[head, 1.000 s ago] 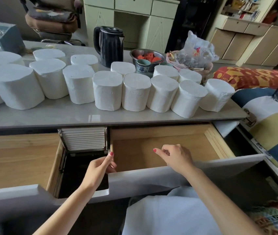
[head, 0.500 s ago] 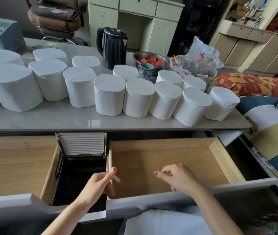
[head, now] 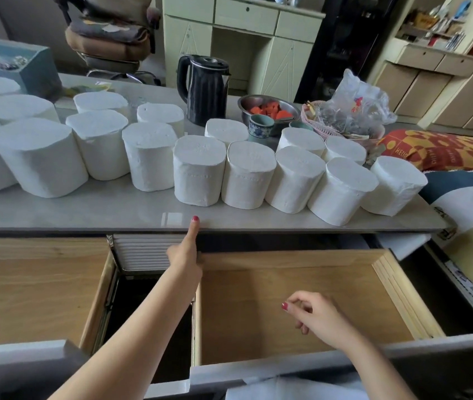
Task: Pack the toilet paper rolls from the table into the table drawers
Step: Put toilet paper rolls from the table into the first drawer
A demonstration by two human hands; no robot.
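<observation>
Several white toilet paper rolls (head: 199, 171) stand upright in rows on the grey table (head: 114, 209). Below the tabletop two wooden drawers are pulled out: the right drawer (head: 287, 287) and the left drawer (head: 33, 287), both bare inside. My left hand (head: 186, 249) reaches up between the drawers, a fingertip at the table's front edge just below the nearest roll, holding nothing. My right hand (head: 313, 316) hovers over the right drawer with fingers loosely curled and nothing in them.
A black kettle (head: 205, 89), a metal bowl of red pieces (head: 268, 106), a small cup (head: 260, 128) and a pink basket with a plastic bag (head: 350, 116) stand behind the rolls. A patterned blanket (head: 460, 174) lies at the right. A grey box (head: 24, 67) sits far left.
The right drawer has slid further out. My left hand left the drawer's corner and rose to the table edge. My right hand lifted off the drawer front.
</observation>
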